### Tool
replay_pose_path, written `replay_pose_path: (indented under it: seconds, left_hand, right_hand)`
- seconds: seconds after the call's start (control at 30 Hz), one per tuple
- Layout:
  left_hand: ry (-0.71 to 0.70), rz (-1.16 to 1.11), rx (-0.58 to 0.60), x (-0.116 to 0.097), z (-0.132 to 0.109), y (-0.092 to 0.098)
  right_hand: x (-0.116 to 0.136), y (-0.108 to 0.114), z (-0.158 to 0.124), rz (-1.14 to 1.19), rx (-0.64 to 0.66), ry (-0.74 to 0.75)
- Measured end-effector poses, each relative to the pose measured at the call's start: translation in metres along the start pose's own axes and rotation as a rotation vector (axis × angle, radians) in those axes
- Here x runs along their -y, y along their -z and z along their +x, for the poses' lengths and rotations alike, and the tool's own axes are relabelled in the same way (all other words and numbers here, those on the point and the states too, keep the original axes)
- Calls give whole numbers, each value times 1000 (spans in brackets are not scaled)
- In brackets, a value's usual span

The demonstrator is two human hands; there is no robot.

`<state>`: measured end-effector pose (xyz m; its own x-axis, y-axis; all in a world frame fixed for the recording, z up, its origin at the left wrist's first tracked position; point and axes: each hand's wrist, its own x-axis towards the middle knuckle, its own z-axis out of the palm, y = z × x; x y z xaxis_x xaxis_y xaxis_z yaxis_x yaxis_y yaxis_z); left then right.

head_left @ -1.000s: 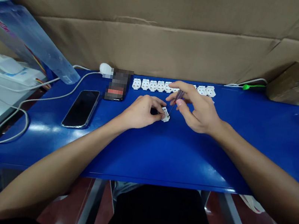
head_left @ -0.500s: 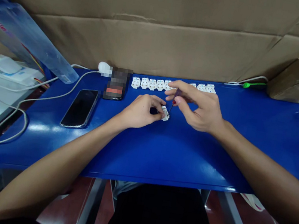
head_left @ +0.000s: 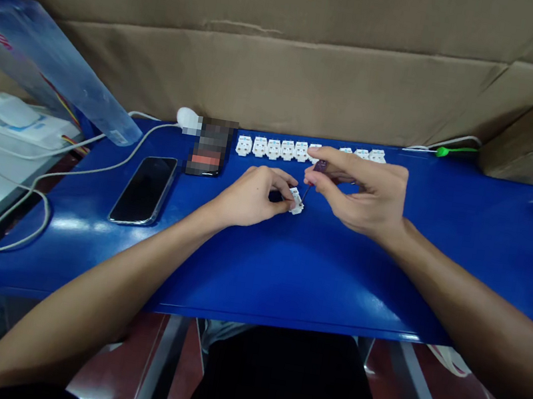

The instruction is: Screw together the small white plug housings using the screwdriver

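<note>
My left hand [head_left: 259, 197] pinches a small white plastic part [head_left: 298, 202] against the blue tabletop. Between the thumb and fingers of my right hand [head_left: 363, 191] is a small screwdriver [head_left: 321, 166] with a dark red-purple handle. Its thin shaft slants down to the right end of the white part, and the tip seems to touch it. Behind my hands stands a row of several similar white parts [head_left: 273, 149]; my right hand hides some of them.
A phone [head_left: 144, 190] lies left of my left arm, beside a white cable [head_left: 90, 178]. Farther back are a white plug [head_left: 188, 120] and a blurred-out dark object [head_left: 207, 158]. A green-handled tool [head_left: 442, 152] and a cardboard box [head_left: 517, 148] sit at the back right.
My right hand has shifted slightly, with its fingers drawn closer together around the screwdriver handle. My left hand and the white part stay in place.
</note>
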<state>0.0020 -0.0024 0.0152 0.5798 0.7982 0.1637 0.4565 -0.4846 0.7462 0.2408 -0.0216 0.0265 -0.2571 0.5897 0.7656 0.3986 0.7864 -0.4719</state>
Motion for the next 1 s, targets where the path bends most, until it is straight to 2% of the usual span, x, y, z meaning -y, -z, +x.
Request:
replay_pose_path:
  seconds: [0.07,0.13,0.33,0.5,0.57,0.7,0.8,0.9,1.0]
  left_hand:
    - [10,-2,1,1,0,0]
    - [19,-2,-1,2,0,0]
    - [5,2,-6,2,0,0]
    - [18,15,-2,-1,0,1]
    - [24,-1,1,0,0,1]
    - [13,-22,-1,2,0,0]
    - [7,-23,1,2,0,0]
    - [2,-9,0,1,-1,0]
    - [-9,-5,-1,1,-1,0]
  right_hand:
    - [-1,-2,2,-39,-52,-31]
    - [-3,-2,3,-46,-50,-46]
    - [-3,3,3,92,145,-37]
    - [-3,2,5,-39,-2,-1]
    - [-5,1,4,-50,34,5]
    - [-5,0,1,95,157,-35]
    - [-3,-2,0,69,100,-18]
    - [-5,-3,1,-11,11,69]
    - [-10,-2,2,-15,41,153]
